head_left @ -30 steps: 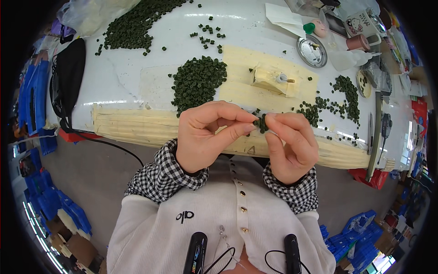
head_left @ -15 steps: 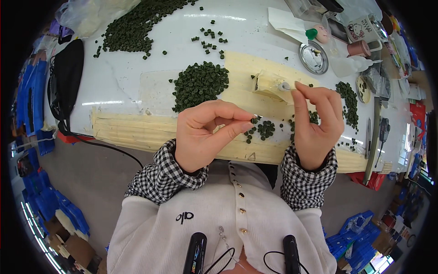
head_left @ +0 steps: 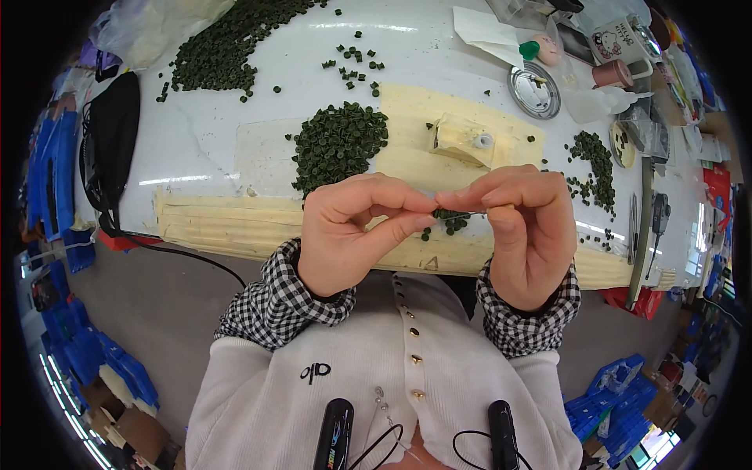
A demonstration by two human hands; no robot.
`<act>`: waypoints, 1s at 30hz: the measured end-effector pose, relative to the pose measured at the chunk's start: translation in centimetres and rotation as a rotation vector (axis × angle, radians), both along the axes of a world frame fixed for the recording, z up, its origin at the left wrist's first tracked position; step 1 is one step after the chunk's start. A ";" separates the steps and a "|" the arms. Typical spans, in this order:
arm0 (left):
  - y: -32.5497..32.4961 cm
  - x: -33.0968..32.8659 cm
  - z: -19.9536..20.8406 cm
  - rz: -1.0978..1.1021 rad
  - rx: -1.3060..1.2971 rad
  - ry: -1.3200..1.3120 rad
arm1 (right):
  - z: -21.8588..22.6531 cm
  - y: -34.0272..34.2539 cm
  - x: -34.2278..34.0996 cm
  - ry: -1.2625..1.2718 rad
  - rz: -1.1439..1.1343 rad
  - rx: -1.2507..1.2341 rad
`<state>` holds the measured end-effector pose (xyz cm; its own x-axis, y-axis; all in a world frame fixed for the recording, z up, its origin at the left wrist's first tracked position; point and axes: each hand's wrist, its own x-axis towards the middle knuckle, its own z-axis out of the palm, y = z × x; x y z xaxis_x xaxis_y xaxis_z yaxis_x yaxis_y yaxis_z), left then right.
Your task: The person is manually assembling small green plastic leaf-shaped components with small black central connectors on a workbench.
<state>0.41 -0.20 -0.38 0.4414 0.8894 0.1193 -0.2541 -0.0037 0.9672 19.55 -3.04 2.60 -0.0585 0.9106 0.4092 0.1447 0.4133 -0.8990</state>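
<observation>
At the lower edge, two black rounded cylinders [head_left: 334, 435] with thin cords lie against a white ribbed knit cardigan [head_left: 360, 352] with gold buttons, and black-and-white checked cuffs [head_left: 282, 286] ring both wrists. Above the cuffs, the left hand [head_left: 341, 235] and the right hand [head_left: 533, 223] meet over the near edge of the white glossy worktop [head_left: 188, 141], which is padded with cream ribbed tape [head_left: 235, 219]. The left grip is a narrow pinch, thumb to forefinger; what sits between the tips is too small and hidden to tell. The right grip holds a thin stick with a tan end [head_left: 501, 208], pointed toward the left fingertips. Just under the fingers lies a small cluster of dark green spool-like pieces [head_left: 454, 224]. Beyond the left hand rises a dense green heap [head_left: 337, 145]; to its right, on a cream sheet [head_left: 423, 102], stands a cream-wrapped block [head_left: 462, 142] bearing a short white tube [head_left: 483, 141]. More pieces scatter at the right [head_left: 597, 160], near a round silver metal dish [head_left: 534, 90]. Farthest off, a larger green pile [head_left: 227, 51] spreads beside a clear crumpled plastic bag [head_left: 153, 31].
</observation>
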 end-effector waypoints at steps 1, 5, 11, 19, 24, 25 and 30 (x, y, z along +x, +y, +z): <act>0.0 0.0 0.0 0.009 -0.003 0.004 | 0.0 -0.1 0.0 -0.004 -0.004 -0.006; -0.1 0.1 0.0 0.011 -0.007 -0.009 | 0.4 -0.1 0.1 -0.081 0.012 -0.014; -0.2 0.0 0.0 0.000 0.011 -0.010 | 0.5 -0.1 0.3 -0.179 0.017 0.027; -0.2 -0.2 -0.2 -0.027 0.037 -0.007 | 0.7 -0.2 0.2 -0.150 0.006 0.020; -0.3 -0.1 0.2 0.010 -0.013 0.006 | 0.5 0.3 0.3 0.023 -0.276 0.016; -0.3 -0.1 0.1 0.012 -0.013 0.010 | 0.2 0.9 0.5 -0.111 -0.385 0.081; -0.3 -0.1 0.1 0.024 -0.003 0.013 | -0.5 2.6 1.4 -0.615 -0.524 0.239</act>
<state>0.33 -0.52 -0.28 0.4216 0.9000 0.1105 -0.2410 -0.0062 0.9705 20.91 -0.44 2.12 0.0721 0.7746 0.6283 0.8064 0.3254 -0.4938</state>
